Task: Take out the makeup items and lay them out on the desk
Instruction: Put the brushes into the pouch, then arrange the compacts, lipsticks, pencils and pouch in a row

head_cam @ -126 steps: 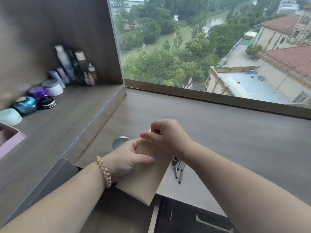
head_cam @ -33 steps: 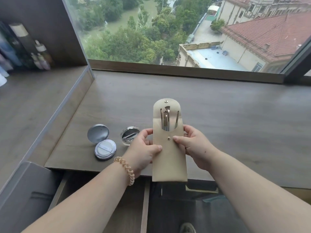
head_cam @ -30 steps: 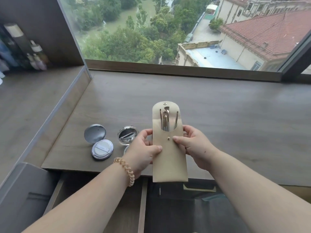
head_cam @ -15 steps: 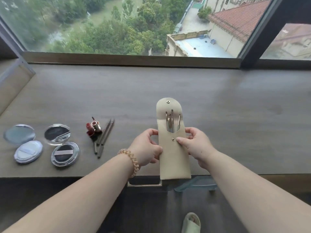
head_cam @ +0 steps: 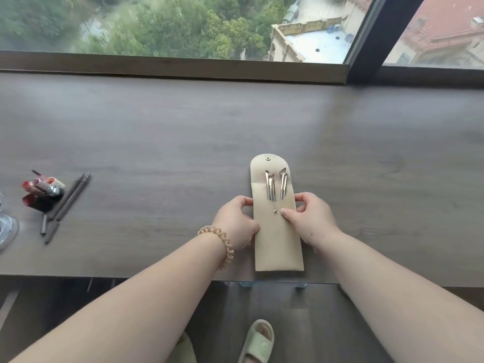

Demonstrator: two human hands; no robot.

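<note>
A beige brush pouch (head_cam: pixel 278 239) lies flat on the grey wooden desk (head_cam: pixel 183 132) near its front edge, flap open. Several small metal-handled brushes (head_cam: pixel 275 186) stick out of its pocket. My left hand (head_cam: pixel 235 221) grips the pouch's left edge and my right hand (head_cam: pixel 311 218) grips its right edge, thumb beside the snap button. At the far left lie red lipsticks (head_cam: pixel 43 188) and thin dark pencils (head_cam: pixel 65 205).
A clear compact lid (head_cam: pixel 6 231) shows at the left edge. A window sill (head_cam: pixel 172 65) and dark window frame (head_cam: pixel 366 38) run behind the desk. Below the desk edge are the floor and a pale green slipper (head_cam: pixel 258 341).
The view has shifted right along the desk, so the compacts have slid out of view. The pouch has gone from held upright to lying flat on the desk, both hands still on it.
</note>
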